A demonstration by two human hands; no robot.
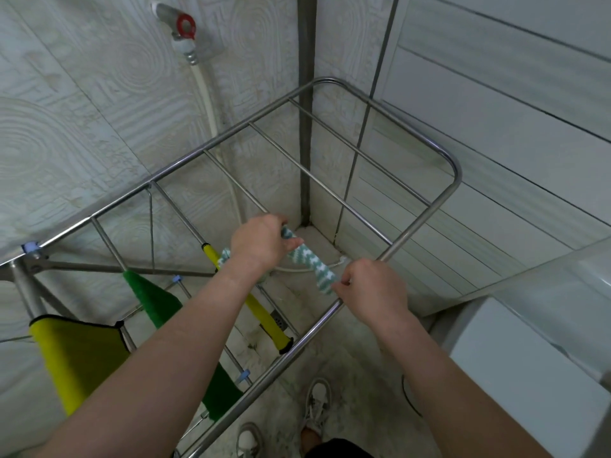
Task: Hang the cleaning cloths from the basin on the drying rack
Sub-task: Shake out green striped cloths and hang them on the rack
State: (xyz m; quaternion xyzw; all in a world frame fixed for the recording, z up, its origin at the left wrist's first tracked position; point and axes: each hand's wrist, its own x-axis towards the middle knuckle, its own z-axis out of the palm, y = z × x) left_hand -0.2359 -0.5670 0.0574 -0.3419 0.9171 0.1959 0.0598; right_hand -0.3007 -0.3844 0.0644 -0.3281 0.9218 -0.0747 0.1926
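Left hand [261, 242]: fingers curled round the far end of a green-and-white knitted cloth [307, 262], thumb laid on top of it. A scrap of the same pattern shows just left of the wrist. Right hand [370, 285]: thumb and forefinger pinch the cloth's near end, other fingers loosely bent, the hand sitting right over the near rail.

The cloth is held between the two hands, running along the line of one thin rod of the drying rack [453, 173]. Cannot tell if it is already resting on the rod or held just above it.

The rack is a steel tube frame with rounded corners and parallel thin rods, set in the corner of the room.

Left of the hands on the rack:
- a narrow yellow cloth [264, 312] with a black edge over the next rod;
- a green cloth [155, 302] over the rod after that, partly behind the left forearm;
- a wide yellow cloth [79, 355] with a black hem, hanging at the far left.

On the left wall [82, 110], which has a ring-patterned surface, sits a tap [185, 26] with a red handle. A white hose [208, 104] drops from it behind the rack. Below is a grubby pale floor [330, 358] and two white shoes [317, 401] at the bottom edge. A white boxy unit [529, 375] stands at the right.
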